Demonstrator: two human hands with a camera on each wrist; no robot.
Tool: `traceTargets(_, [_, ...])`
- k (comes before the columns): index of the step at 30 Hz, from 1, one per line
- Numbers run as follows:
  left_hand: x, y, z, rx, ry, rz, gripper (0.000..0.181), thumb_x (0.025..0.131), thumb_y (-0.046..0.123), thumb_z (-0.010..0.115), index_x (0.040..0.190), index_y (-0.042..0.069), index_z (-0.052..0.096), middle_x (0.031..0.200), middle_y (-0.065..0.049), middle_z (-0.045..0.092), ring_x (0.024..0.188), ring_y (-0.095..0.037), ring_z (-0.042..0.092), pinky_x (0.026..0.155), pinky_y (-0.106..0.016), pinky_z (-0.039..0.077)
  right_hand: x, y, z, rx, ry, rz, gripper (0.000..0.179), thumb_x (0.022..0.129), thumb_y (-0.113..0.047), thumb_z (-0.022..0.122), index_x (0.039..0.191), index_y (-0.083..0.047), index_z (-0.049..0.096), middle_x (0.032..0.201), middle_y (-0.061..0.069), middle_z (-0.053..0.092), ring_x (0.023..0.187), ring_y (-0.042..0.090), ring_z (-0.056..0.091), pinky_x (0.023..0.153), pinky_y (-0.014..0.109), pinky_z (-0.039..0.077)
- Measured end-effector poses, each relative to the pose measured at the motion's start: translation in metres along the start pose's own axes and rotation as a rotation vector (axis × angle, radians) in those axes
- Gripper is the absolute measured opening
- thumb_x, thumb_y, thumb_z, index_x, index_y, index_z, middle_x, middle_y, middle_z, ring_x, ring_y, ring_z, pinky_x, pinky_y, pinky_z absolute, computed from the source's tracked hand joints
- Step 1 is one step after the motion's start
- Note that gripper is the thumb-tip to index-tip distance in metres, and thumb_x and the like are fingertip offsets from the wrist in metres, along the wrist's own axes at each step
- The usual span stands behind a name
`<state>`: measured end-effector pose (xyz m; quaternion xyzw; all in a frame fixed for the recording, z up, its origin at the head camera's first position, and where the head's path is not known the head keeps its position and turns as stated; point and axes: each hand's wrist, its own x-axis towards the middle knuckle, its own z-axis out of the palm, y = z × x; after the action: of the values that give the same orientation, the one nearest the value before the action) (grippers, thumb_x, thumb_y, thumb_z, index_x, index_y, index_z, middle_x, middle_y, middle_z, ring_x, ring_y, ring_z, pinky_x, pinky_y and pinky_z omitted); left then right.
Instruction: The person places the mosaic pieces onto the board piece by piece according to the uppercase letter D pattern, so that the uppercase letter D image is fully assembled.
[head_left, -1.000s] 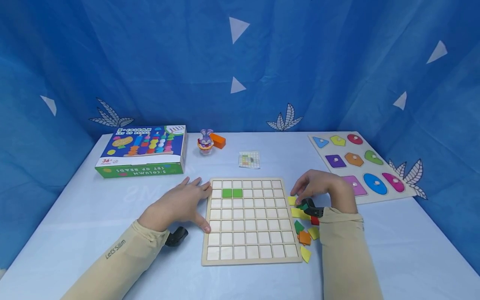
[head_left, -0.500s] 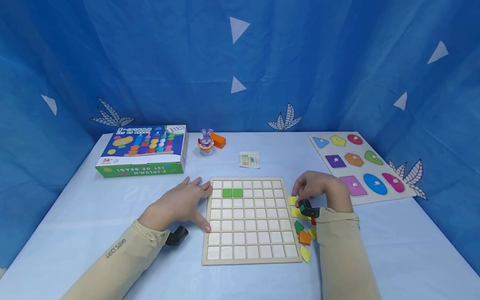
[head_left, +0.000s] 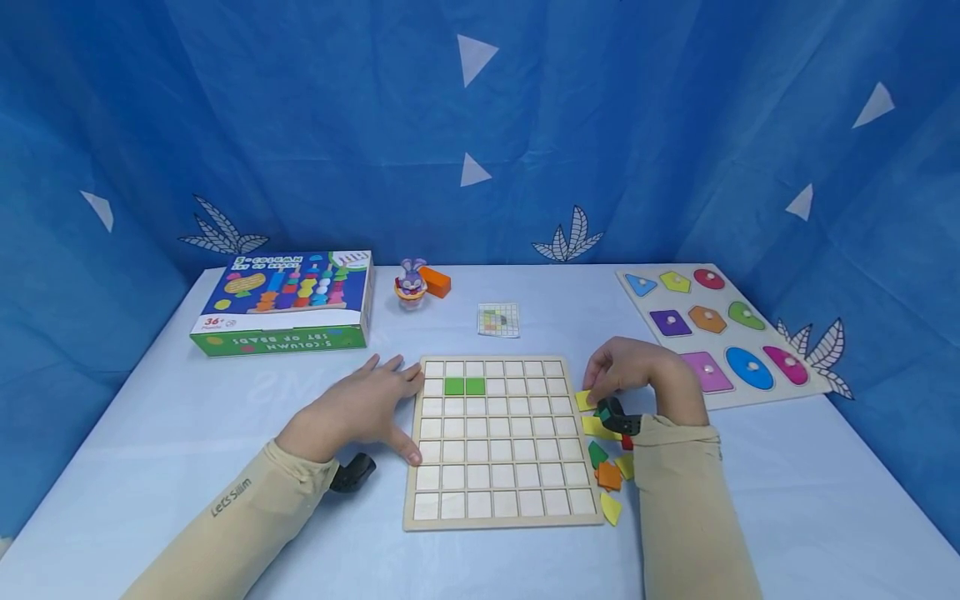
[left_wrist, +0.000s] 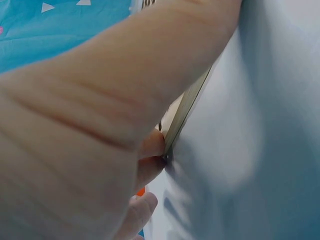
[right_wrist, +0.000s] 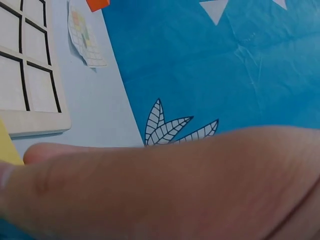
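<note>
At the centre of the frame we see a gridded board (head_left: 500, 452), its left edge touched by the left hand (head_left: 356, 417), fingers spread wide; right of centre, the right hand (head_left: 636, 370) pinches a yellow piece (head_left: 583, 402) just beside the board.

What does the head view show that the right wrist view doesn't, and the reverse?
Head view only: left hand at the left edge of the grid board, two green tiles, loose shapes beside the board, bead-set box, rabbit figure and knob puzzle.

Right wrist view only: no new object, just a close look along the right hand, which crosses the lower part.

Both: that hand with a yellow tile, the grid board (a corner in the wrist view), pattern card, orange block and blue curtain.
</note>
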<state>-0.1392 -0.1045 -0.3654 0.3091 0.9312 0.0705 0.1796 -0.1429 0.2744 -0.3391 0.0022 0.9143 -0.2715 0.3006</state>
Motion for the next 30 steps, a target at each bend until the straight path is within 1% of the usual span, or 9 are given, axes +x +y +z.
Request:
traceTargets(4, [0.0,0.0,0.0,0.001,0.002,0.003,0.124,0.055,0.072,0.083,0.151,0.003,0.046,0.158,-0.013,0.038,0.15,-0.039,0.02,0.122,-0.055,0.01,-0.004,-0.003,-0.001,0.013,0.003,0.0,0.014,0.082,-0.016,0.084,0.09,-0.009,0.075,0.082,0.006,0.067,0.091,0.024,0.055,0.081,0.04,0.051])
traceTargets(8, [0.001,0.0,0.0,0.003,0.004,0.009,0.124,0.055,0.072,0.083,0.151,0.003,0.046,0.158,-0.013,0.038,0.149,-0.039,0.02,0.122,-0.056,0.01,-0.006,-0.004,-0.004,0.038,0.015,-0.017,0.014,0.083,-0.016,0.083,0.092,-0.009,0.074,0.081,0.006,0.068,0.088,0.024,0.056,0.082,0.041,0.052])
traceTargets(14, [0.001,0.001,0.0,0.006,0.002,0.007,0.124,0.055,0.073,0.082,0.151,0.003,0.045,0.158,-0.013,0.037,0.15,-0.039,0.02,0.122,-0.056,0.01,-0.008,-0.008,-0.005,0.081,0.03,-0.111,0.012,0.085,-0.016,0.08,0.092,-0.008,0.073,0.08,0.007,0.068,0.082,0.024,0.061,0.079,0.039,0.052])
traceTargets(18, [0.001,0.0,0.001,0.01,0.003,0.008,0.124,0.055,0.073,0.082,0.151,0.003,0.046,0.159,-0.013,0.037,0.15,-0.039,0.02,0.122,-0.056,0.01,-0.005,-0.015,-0.003,0.085,0.051,-0.17,0.011,0.085,-0.016,0.08,0.09,-0.009,0.074,0.083,0.007,0.068,0.085,0.024,0.062,0.079,0.04,0.052])
traceTargets(21, [0.001,-0.001,0.001,0.01,0.006,0.009,0.124,0.055,0.073,0.082,0.151,0.003,0.046,0.158,-0.013,0.038,0.149,-0.04,0.021,0.122,-0.056,0.01,0.001,-0.023,0.002,0.08,0.068,-0.214,0.009,0.086,-0.016,0.08,0.089,-0.01,0.075,0.084,0.006,0.068,0.091,0.024,0.059,0.078,0.039,0.051])
traceTargets(25, [0.0,0.0,0.0,0.002,0.006,0.004,0.123,0.055,0.072,0.083,0.151,0.003,0.046,0.158,-0.013,0.038,0.149,-0.04,0.02,0.122,-0.056,0.01,0.008,-0.033,0.009,0.066,0.083,-0.279,0.006,0.086,-0.013,0.08,0.088,-0.009,0.075,0.083,0.004,0.068,0.094,0.025,0.055,0.073,0.037,0.049])
traceTargets(30, [0.0,0.0,0.0,-0.001,0.004,0.004,0.123,0.055,0.071,0.083,0.151,0.004,0.046,0.158,-0.013,0.037,0.149,-0.04,0.02,0.122,-0.056,0.01,0.014,-0.044,0.016,0.044,0.116,-0.306,0.006,0.085,-0.011,0.081,0.087,-0.01,0.075,0.084,0.002,0.067,0.093,0.025,0.053,0.069,0.036,0.047])
